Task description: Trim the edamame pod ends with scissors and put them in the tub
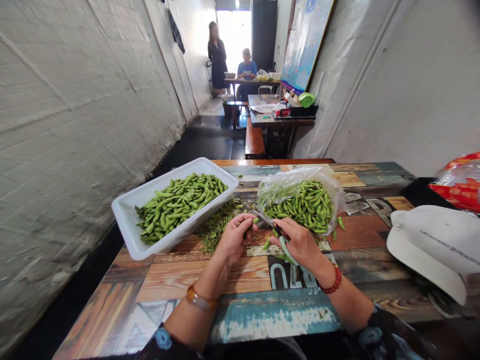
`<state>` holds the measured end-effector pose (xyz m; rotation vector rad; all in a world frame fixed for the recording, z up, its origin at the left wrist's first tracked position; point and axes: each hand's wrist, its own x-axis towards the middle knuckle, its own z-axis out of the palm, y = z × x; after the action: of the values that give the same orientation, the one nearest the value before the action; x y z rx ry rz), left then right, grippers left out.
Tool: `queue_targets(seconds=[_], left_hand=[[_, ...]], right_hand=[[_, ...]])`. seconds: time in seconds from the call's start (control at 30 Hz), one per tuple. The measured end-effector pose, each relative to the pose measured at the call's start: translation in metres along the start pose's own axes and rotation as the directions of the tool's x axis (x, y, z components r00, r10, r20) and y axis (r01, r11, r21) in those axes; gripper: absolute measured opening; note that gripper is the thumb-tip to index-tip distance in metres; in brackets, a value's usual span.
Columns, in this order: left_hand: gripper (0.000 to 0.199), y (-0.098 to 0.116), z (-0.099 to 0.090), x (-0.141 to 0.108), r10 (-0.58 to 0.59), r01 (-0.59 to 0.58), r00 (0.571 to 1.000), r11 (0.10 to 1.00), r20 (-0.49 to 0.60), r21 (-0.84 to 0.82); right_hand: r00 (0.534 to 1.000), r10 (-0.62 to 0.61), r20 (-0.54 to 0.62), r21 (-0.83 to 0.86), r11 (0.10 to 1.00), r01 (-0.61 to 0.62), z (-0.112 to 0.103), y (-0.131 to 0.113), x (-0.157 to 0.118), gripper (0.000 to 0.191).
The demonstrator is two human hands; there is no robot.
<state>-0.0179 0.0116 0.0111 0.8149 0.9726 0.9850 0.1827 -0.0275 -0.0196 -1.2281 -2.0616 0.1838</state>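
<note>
1. Bean pod [255,220]: above the desk [172,275], between the white tub and the plastic bag, at the fingertips of the left hand [233,242]. Only part shows; its long axis seems to run roughly sideways.
2. Left hand: nearer to the bean pod, with its fingers pinched together on it.
3. Scissors [265,218]: just right of the bean pod, blades slanting away and leftward towards it. Whether the blades touch it, I cannot tell.
4. Right hand [300,243]: fingers closed around the scissors' handles, farther from the bean pod than the left.
5. Trimmings [213,229]: scattered beside the white tub [127,231], which is heaped with pods [168,210].
6. Plastic bag [337,192]: beyond the right hand, open, with more pods inside.
7. White cap [423,232]: far right.
</note>
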Motion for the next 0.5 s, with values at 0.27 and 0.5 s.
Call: queue_targets(seconds=[0.27,0.5], left_hand=[[0.048,0.0023,0.0003,0.0005,-0.03,0.032,0.999,0.983,0.018,-0.179],[0.045,0.002,0.0028,-0.0019,-0.012,0.023,0.999,0.976,0.049,-0.217]], right_hand=[[0.995,0.073,-0.073,0.004,0.997,-0.073,-0.0012,0.0045,-0.0009,0.046],[0.998,0.021,-0.067,0.091,0.996,-0.015,0.0029,0.0045,-0.0006,0.049]])
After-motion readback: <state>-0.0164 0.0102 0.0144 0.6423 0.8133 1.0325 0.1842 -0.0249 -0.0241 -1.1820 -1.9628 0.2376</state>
